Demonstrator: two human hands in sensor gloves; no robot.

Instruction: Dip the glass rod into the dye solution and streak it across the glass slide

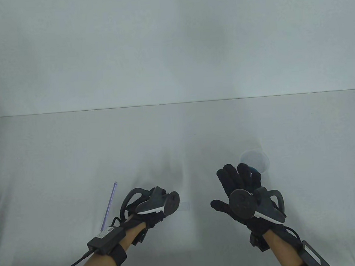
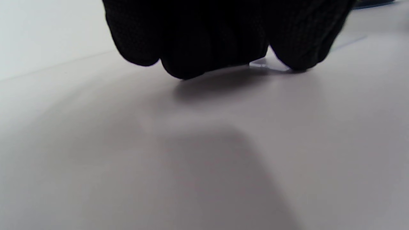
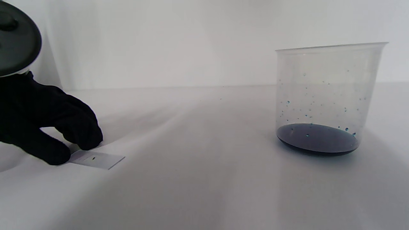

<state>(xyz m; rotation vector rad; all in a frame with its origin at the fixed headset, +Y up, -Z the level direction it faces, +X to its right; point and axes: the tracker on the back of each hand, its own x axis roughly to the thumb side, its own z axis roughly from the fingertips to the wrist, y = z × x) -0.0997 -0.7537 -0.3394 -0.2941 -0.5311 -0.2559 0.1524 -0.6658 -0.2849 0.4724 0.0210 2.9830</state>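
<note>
A clear glass slide (image 3: 96,158) lies flat on the white table; it shows faintly in the table view (image 1: 185,205). My left hand (image 1: 153,205) rests its fingertips (image 3: 81,140) on the slide's left end and holds it there. The slide's corner (image 2: 263,65) shows between the fingers in the left wrist view. A purple-tinted glass rod (image 1: 109,205) lies on the table just left of my left hand, untouched. My right hand (image 1: 233,185) is open and empty, fingers spread, just in front of a clear plastic cup (image 3: 326,95) with dark blue dye (image 3: 316,139) at its bottom.
The cup (image 1: 255,161) stands to the right of the slide, with dye droplets on its inner wall. The table's far edge (image 1: 175,104) meets a plain white backdrop.
</note>
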